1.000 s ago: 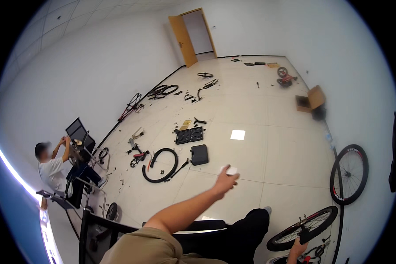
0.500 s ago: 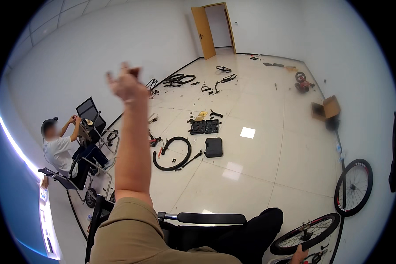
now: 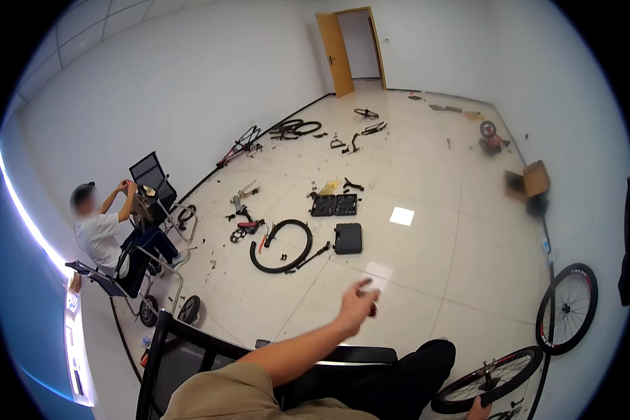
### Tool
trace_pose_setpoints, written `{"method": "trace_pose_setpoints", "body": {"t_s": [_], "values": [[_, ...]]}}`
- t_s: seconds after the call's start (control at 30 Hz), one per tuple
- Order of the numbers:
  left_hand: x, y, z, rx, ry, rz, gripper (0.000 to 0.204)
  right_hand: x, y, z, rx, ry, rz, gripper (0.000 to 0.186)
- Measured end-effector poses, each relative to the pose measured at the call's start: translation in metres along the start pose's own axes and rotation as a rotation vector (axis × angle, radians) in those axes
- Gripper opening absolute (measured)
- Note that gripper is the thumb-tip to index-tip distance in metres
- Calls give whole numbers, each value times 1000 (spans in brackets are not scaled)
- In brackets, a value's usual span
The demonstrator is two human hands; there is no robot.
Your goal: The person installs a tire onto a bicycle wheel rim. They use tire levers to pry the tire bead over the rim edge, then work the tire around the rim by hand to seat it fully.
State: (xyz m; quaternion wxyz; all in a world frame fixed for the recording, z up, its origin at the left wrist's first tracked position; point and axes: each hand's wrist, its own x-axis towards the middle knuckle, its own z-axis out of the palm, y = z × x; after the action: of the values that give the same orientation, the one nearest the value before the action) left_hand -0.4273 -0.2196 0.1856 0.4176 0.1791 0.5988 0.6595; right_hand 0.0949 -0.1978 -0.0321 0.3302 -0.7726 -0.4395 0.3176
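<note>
My left hand is held out over the chair's black armrest, its fingers partly bent and apart. Nothing that I can make out is in it, though its fingertips are slightly blurred. Low on the right, my right hand grips the tyre of a bicycle wheel, which leans at a slant beside my knee. Most of that hand is cut off by the lower edge. The wheel's spokes and hub face up.
Another wheel leans on the right wall. Ahead on the floor lie a loose tyre, a black case, an open toolbox and several bicycle parts. A seated person works at the left. An open cardboard box stands by the right wall.
My left arm has swung down and to the right from its raised, outstretched position. The right hand stays on the wheel. The view has shifted slightly.
</note>
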Motion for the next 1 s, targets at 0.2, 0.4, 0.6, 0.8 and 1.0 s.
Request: {"method": "trace_pose_setpoints", "body": {"t_s": [0.2, 0.4, 0.6, 0.8, 1.0], "values": [[-17, -37, 24, 318, -118, 235, 49, -7, -19, -4, 12, -27, -21, 60], [-8, -47, 12, 632, -190, 396, 46, -3, -8, 11, 16, 9, -83, 65], [-8, -58, 13, 762, -273, 387, 42, 10, -42, 43, -92, 139, 56, 60], [-4, -57, 18, 795, -286, 367, 41, 9, -24, 38, -154, 202, -6, 62], [-4, -56, 17, 810, -288, 345, 41, -9, -24, 30, -188, 193, -18, 70]]}}
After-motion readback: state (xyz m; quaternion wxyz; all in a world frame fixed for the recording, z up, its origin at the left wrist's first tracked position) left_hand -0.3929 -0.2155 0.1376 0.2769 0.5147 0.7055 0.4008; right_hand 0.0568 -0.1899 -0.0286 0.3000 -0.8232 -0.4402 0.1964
